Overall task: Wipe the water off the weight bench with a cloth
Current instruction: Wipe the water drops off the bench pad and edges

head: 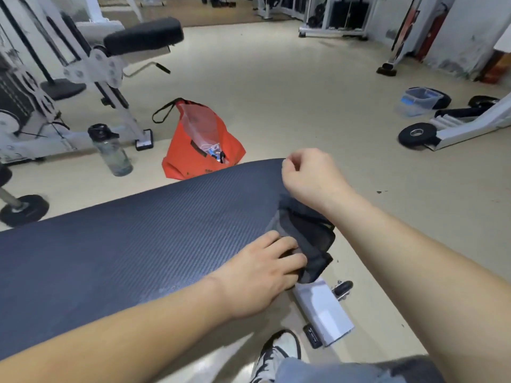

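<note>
Both hands, left hand (265,272) and right hand (307,175), grasp the cloth (307,239); I'd flatten it, then stroke along the worktop (138,230).

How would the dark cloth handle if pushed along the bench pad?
The cloth looks floppy: it sags between the right hand and left hand. It would probably bunch, since the bench pad is ribbed.

Both bare forearms extended into view, hands working close together.
We note the left hand (262,272) palm down, fingers spread and curled at the tips, pressing flat. The right hand (307,175), farther out, is a loose fist with wrist bent, knuckles up.
</note>
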A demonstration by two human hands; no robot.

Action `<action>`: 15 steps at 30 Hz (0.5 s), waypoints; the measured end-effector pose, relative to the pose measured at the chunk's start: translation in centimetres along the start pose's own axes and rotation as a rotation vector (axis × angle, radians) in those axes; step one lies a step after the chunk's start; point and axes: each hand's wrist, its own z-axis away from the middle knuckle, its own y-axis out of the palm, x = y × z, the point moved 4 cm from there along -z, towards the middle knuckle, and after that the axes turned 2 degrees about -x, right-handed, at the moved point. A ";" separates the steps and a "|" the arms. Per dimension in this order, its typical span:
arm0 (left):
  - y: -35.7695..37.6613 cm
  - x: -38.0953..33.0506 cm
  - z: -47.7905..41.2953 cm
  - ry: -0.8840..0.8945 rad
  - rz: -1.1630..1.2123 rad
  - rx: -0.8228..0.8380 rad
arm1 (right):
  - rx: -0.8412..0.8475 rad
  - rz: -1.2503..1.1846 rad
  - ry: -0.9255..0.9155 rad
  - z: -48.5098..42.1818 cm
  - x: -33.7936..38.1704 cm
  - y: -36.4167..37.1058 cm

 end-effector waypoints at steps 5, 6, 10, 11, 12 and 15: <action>-1.7 -0.7 12.5 -0.149 -0.077 0.002 | 0.296 0.189 -0.180 6.6 6.1 5.9; -2.3 -0.7 15.1 -0.180 -0.088 0.014 | 0.333 0.200 -0.211 7.6 7.2 6.9; -4.4 -0.8 25.0 -0.341 -0.072 0.095 | 0.440 0.221 -0.346 9.8 12.0 10.3; -5.0 -0.9 27.0 -0.399 -0.062 0.105 | 0.447 0.216 -0.370 10.1 13.2 11.0; -5.4 -1.2 28.5 -0.460 -0.045 0.109 | 0.456 0.210 -0.389 10.4 14.2 11.6; -6.0 -2.4 29.3 -0.641 0.000 0.066 | 0.530 0.218 -0.430 11.0 17.1 13.8</action>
